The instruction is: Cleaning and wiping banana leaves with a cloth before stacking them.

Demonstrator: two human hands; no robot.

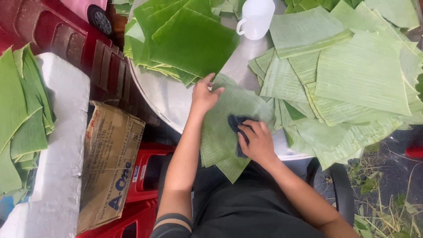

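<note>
A pale green banana leaf piece (229, 132) lies at the near edge of a round metal tray (167, 94). My left hand (203, 94) rests flat on the leaf's far left corner, fingers apart. My right hand (257, 142) grips a dark cloth (235, 122) and presses it on the middle of the same leaf. To the right spreads a heap of pale leaf pieces (352, 79). A stack of darker green leaf pieces (185, 37) sits at the far left of the tray.
A white plastic mug (255, 17) stands at the tray's far side. Left of me are red plastic stools (145, 176), a cardboard box (110, 163), a white foam box (61, 145) and more leaves (22, 110). Grass and ground show at the right.
</note>
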